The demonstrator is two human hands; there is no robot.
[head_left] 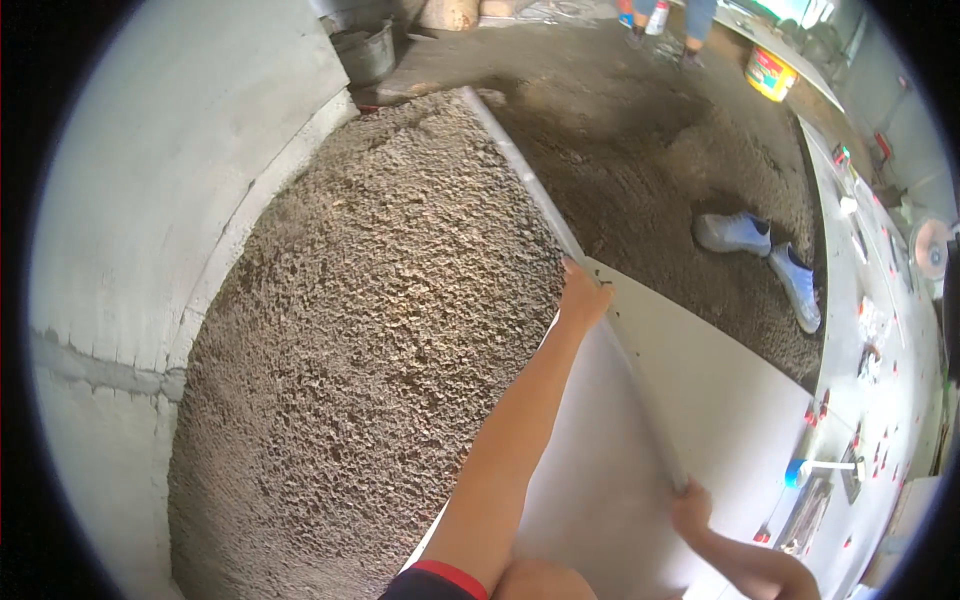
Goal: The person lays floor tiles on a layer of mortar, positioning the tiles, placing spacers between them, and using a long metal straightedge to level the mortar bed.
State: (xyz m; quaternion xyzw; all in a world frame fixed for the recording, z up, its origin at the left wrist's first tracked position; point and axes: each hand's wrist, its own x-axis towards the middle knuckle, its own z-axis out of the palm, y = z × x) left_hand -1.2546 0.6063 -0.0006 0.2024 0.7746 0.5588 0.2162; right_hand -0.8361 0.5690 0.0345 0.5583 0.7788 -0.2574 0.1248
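Observation:
A long, pale grey straightedge (535,185) slants from the upper middle down toward the lower right. Around its middle my left hand (583,294) is closed, with that arm stretched forward. My right hand (691,507) grips the bar near its lower end, close to my body. To the left of the bar spreads a rough, crumbly bed of grey-brown mortar (380,300); the bar's far part lies along the bed's right edge. Beneath the near part of the bar is a large white tile (700,370).
A bare grey wall (180,180) borders the mortar on the left. White shoes (735,233) sit on darker ground at right. Laid tiles along the right carry red clips (824,404) and a white-handled mallet (798,472). A bucket (770,74) and another person's legs (698,25) are farther back.

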